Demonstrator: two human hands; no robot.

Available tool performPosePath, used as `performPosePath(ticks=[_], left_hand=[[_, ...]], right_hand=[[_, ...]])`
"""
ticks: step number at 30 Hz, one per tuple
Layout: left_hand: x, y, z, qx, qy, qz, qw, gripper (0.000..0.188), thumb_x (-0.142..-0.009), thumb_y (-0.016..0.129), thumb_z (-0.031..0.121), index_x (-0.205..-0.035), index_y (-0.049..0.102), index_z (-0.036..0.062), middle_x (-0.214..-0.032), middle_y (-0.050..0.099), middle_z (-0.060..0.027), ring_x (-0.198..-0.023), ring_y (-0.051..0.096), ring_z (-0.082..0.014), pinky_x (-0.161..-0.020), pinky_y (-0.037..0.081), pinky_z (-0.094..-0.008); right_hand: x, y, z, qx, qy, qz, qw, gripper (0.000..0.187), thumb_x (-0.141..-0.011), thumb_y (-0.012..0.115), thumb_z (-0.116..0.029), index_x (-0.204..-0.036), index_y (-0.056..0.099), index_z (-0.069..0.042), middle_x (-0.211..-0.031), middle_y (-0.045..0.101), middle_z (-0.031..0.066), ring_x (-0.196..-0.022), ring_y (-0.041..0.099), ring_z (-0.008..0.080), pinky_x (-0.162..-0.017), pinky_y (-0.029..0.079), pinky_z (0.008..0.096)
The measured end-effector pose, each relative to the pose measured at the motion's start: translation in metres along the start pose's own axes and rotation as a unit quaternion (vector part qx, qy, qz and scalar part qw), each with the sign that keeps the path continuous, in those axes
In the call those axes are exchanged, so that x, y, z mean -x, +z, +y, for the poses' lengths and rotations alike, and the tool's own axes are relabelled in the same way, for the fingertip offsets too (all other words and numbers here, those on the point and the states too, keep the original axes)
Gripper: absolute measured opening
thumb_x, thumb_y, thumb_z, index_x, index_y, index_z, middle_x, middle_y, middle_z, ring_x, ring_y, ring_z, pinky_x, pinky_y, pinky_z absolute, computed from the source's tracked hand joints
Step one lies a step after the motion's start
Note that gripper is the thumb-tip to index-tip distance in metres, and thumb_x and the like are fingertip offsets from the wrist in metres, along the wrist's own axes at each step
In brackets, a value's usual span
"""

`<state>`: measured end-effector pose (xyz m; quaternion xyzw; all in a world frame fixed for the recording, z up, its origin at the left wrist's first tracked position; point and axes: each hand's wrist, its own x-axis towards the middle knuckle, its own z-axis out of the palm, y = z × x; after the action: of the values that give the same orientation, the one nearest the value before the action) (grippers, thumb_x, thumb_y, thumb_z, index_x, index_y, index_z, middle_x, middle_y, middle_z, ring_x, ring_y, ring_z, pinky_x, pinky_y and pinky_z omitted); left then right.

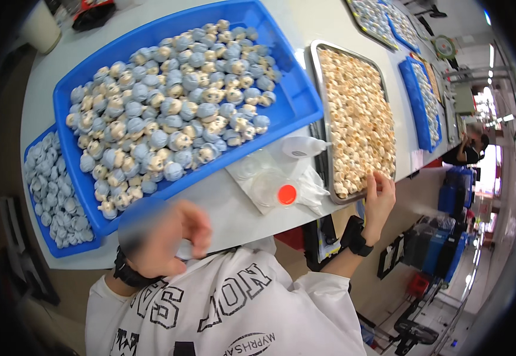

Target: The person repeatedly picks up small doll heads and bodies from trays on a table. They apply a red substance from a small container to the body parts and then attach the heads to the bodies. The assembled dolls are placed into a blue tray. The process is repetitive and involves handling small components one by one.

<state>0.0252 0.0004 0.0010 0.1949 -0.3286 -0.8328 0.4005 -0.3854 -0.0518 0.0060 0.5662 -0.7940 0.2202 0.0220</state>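
Right grip (380, 196) reaches over the near end of a metal tray (319, 77), thumb and fingertips close together at its cream-and-tan rounded pieces (359, 113); whether one is pinched cannot be told. These pieces fill the tray ahead of it. Left grip (166, 240), blurred, curls at the table (222, 221) edge; I cannot tell what it holds. Just ahead of it sits a large blue tub (293, 98), heaped with doll-head-like blue-and-cream pieces (175, 107), some floor bare at its right end. Beyond the left grip, leftward, a smaller blue tray (83, 250) carries pale-blue cap-like pieces (56, 190). Between the grips, farther in, stand a clear red-lidded jar (264, 191) and a white squeeze bottle (301, 147).
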Motion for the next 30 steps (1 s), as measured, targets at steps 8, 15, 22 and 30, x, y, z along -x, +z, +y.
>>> performPosePath(ticks=[8, 15, 22, 30], left_hand=[[-0.008, 0.017, 0.011, -0.095, -0.195, 0.024, 0.976, 0.027, -0.085, 0.049, 0.002, -0.112, 0.045, 0.0029, -0.094, 0.049, -0.0047, -0.072, 0.049, -0.0071, -0.067, 0.042, -0.0207], [-0.009, 0.004, 0.007, -0.164, -0.103, -0.031, 0.981, 0.024, -0.089, 0.050, 0.012, -0.111, 0.051, 0.0014, -0.093, 0.052, -0.0034, -0.073, 0.047, -0.0076, -0.067, 0.038, -0.0220], [-0.008, 0.006, 0.001, -0.106, 0.010, -0.045, 0.993, 0.030, -0.089, 0.052, 0.027, -0.101, 0.052, -0.0002, -0.087, 0.046, -0.0031, -0.081, 0.042, -0.0114, -0.071, 0.034, -0.0239], [-0.009, 0.005, 0.002, -0.124, 0.005, -0.014, 0.992, 0.028, -0.083, 0.064, 0.028, -0.091, 0.053, 0.0033, -0.076, 0.046, 0.0008, -0.068, 0.042, -0.0081, -0.063, 0.035, -0.0229]], right_hand=[[-0.010, 0.003, -0.016, -0.008, -0.021, 0.036, 0.999, 0.022, -0.079, 0.065, -0.019, -0.087, 0.062, 0.001, -0.082, 0.061, 0.0105, -0.072, 0.056, 0.0213, -0.067, 0.044, 0.0318], [0.047, -0.027, -0.127, -0.422, -0.127, 0.047, 0.896, 0.020, -0.078, 0.066, -0.013, -0.089, 0.060, 0.001, -0.085, 0.063, 0.0103, -0.072, 0.058, 0.0152, -0.064, 0.045, 0.0265], [0.089, 0.000, -0.200, -0.434, -0.443, -0.158, 0.768, 0.032, -0.061, 0.074, -0.006, -0.089, 0.062, -0.001, -0.086, 0.064, 0.0112, -0.071, 0.059, 0.0231, -0.059, 0.045, 0.0291], [0.091, 0.000, -0.200, -0.430, -0.415, -0.182, 0.781, 0.038, -0.057, 0.074, -0.009, -0.093, 0.062, -0.003, -0.087, 0.061, 0.0060, -0.071, 0.057, 0.0218, -0.058, 0.042, 0.0294]])
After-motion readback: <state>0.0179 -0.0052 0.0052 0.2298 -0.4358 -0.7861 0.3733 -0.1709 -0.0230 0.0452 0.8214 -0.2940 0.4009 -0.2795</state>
